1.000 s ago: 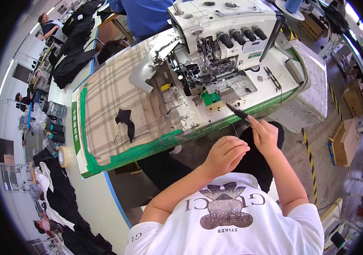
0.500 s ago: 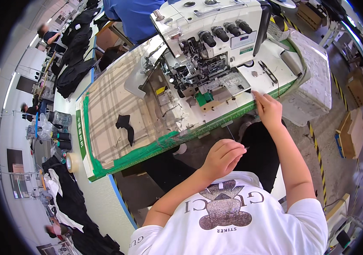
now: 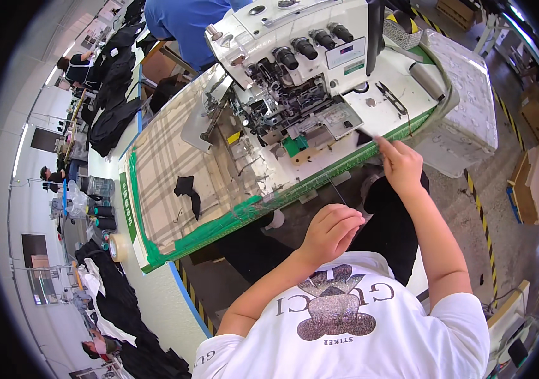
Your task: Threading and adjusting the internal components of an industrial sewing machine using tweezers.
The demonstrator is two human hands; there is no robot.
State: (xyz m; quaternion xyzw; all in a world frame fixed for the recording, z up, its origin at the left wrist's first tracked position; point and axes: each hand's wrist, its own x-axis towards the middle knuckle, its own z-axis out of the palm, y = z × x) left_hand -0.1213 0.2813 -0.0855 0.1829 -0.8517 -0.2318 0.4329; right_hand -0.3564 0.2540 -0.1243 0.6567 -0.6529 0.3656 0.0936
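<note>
Two bare hands work at the near edge of a sewing table (image 3: 174, 189). Right hand (image 3: 401, 165) reaches to the table's green rim, index finger extended, touching a small dark fabric piece (image 3: 365, 135) just beside the white sewing machine (image 3: 294, 76). Left hand (image 3: 331, 232) hangs below the table edge, fingers loosely curled, grasping nothing visible. Another black fabric scrap (image 3: 187, 192) lies on the plaid cover, well apart.

Small dark fabric piece (image 3: 365, 136): flat at the near edge of the white, green-trimmed counter (image 3: 402, 120), just right of the sewing machine, under right-hand fingers (image 3: 385, 144).
</note>
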